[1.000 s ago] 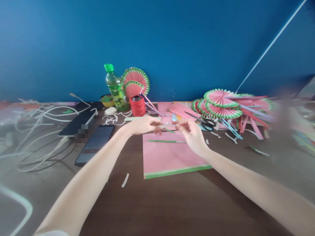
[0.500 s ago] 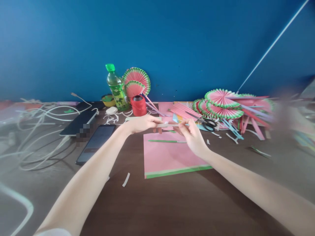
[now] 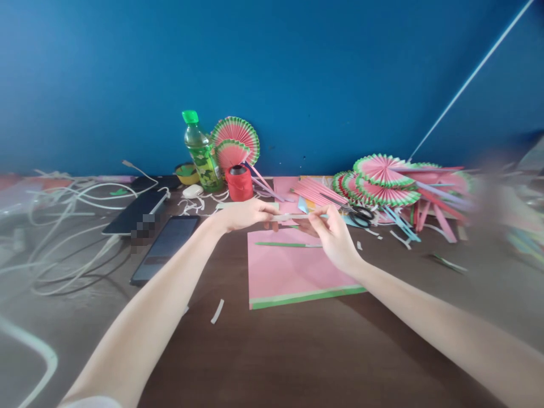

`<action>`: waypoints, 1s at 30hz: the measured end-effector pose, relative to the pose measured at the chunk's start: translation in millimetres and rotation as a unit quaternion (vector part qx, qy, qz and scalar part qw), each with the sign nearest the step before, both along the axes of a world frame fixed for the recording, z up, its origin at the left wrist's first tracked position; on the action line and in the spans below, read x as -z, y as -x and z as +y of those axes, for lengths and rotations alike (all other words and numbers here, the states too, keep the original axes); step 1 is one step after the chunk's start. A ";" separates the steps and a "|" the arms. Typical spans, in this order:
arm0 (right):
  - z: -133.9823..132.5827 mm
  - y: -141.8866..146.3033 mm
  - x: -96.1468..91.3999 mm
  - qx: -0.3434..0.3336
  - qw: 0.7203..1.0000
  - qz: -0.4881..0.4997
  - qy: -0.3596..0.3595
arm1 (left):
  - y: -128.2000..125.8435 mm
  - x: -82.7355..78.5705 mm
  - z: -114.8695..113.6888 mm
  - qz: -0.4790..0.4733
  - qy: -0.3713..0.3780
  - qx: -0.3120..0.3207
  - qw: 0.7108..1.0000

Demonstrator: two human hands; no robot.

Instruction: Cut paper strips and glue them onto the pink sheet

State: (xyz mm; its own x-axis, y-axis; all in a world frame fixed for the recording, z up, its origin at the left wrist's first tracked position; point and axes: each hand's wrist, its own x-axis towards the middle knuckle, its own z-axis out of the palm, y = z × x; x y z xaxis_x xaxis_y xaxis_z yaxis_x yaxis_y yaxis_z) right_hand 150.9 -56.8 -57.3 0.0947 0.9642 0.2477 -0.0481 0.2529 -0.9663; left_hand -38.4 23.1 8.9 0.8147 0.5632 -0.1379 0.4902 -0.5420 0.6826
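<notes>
Hardly anything has shifted from half a second ago: the left hand (image 3: 246, 216) and right hand (image 3: 339, 235) hold a pale strip (image 3: 295, 217) nearly level above the far edge of the pink sheet (image 3: 284, 275). Light, even tension should serve best, since so thin a piece could crease or tear. Left fingers close narrowly on one end; right thumb and fingertips pinch the other.
</notes>
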 end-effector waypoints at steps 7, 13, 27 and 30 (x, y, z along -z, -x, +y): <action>-3.8 -1.1 4.9 0.017 0.995 -0.084 -0.057 | -2.8 1.9 -1.4 -0.035 -0.005 -0.039 0.999; -10.1 -0.1 9.1 0.037 0.978 -0.169 -0.119 | -4.4 -1.6 -4.4 -0.106 0.055 -0.098 0.988; -21.2 7.8 -5.8 -0.027 0.938 -0.223 -0.264 | -5.9 -10.2 -7.3 -0.117 -0.123 -0.209 0.963; -23.1 8.3 -6.3 -0.058 0.927 -0.247 -0.275 | 12.8 -19.0 0.1 -0.091 -0.211 -0.305 0.924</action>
